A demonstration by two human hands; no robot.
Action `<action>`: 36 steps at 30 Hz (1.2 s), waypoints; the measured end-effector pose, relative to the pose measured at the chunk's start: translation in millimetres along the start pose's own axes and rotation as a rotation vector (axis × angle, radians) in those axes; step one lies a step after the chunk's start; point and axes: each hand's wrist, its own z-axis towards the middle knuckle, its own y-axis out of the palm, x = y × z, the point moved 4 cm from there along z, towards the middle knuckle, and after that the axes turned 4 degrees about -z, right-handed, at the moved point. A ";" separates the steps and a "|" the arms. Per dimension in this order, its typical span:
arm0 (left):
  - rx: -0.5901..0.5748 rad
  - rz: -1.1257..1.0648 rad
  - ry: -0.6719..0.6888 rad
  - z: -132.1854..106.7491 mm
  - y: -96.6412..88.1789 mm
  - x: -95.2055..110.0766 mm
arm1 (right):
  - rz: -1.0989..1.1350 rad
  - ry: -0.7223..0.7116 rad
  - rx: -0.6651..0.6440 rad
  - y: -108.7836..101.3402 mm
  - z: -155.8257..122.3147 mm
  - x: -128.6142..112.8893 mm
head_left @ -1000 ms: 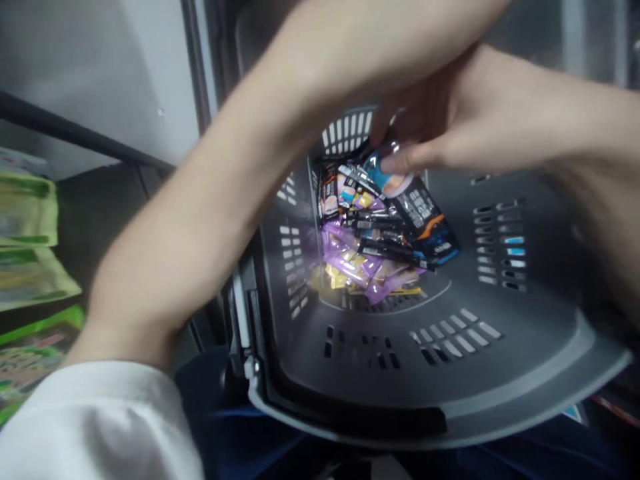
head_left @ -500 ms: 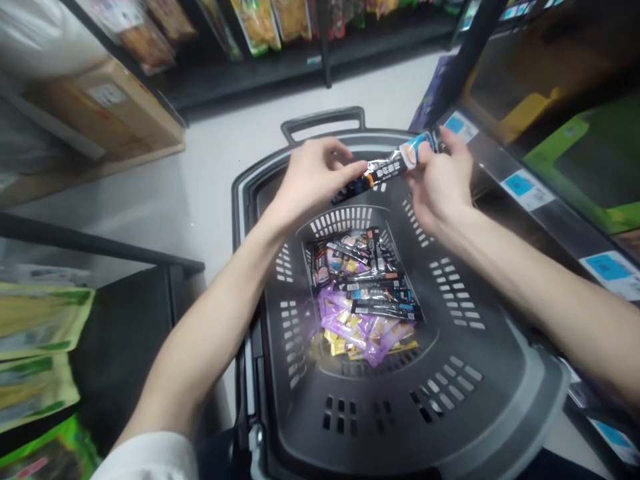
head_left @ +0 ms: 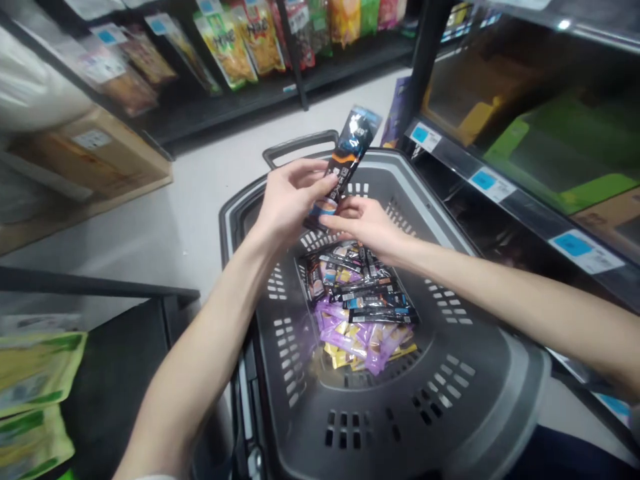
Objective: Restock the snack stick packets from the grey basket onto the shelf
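Note:
A black stick sachet (head_left: 345,157) with orange and blue markings is held over the far end of a dark grey shopping basket (head_left: 370,407). My left hand (head_left: 295,193) grips it between thumb and fingers around its middle. At its lower end, my right hand (head_left: 360,223) pinches it with thumb and fingertips. The sachet tilts, its top pointing up and to the right. Below, on the basket floor, lie several black sachets (head_left: 383,313) and, nearer to me, several purple and yellow sachets (head_left: 345,340).
Behind the basket's folded handle (head_left: 300,143) stands a dark shelf with bagged snacks (head_left: 230,50). A cardboard box (head_left: 90,173) is at the left. Along the right runs a shelf edge with price tags (head_left: 493,183). Yellow-green packets (head_left: 40,373) sit at lower left.
The sachet has swung from nearly level to steeply upright and moved left. My right hand has moved left and down from one end of it to the other. The view has shifted slightly.

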 end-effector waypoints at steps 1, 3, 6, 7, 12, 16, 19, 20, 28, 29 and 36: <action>-0.003 0.026 0.005 -1.4 0.5 0.8 | -0.001 -0.008 0.013 0.6 -0.5 -0.2; -0.005 0.046 0.003 -3.3 1.5 2.4 | -0.004 -0.059 0.070 -2.2 0.8 -3.4; 0.012 -0.008 -0.007 -5.1 2.9 4.8 | 0.007 -0.171 0.135 -8.8 4.1 -11.4; 0.021 -0.035 -0.014 -5.4 3.4 5.2 | 0.024 -0.194 0.141 -10.4 5.1 -13.6; 0.010 -0.052 -0.050 -4.0 4.0 3.4 | 0.101 -0.193 0.169 -18.0 9.6 -16.7; -0.022 -0.004 -0.050 -2.7 2.6 0.9 | 0.130 -0.193 0.224 -25.2 13.6 -14.3; -0.031 -0.004 -0.051 -2.5 2.6 0.4 | 0.126 -0.188 0.253 -27.7 14.8 -13.3; -0.029 -0.005 -0.052 -2.5 2.7 0.5 | 0.127 -0.182 0.259 -27.9 14.7 -13.4; -0.019 0.010 -0.049 -1.8 2.5 1.9 | 0.208 -0.113 0.253 -26.2 11.6 -15.6; -0.017 0.011 -0.046 -1.6 2.3 1.8 | 0.201 -0.119 0.249 -26.1 11.4 -16.2; 0.027 -0.016 -0.049 -1.4 2.0 2.2 | 0.154 -0.150 0.217 -26.3 12.8 -16.7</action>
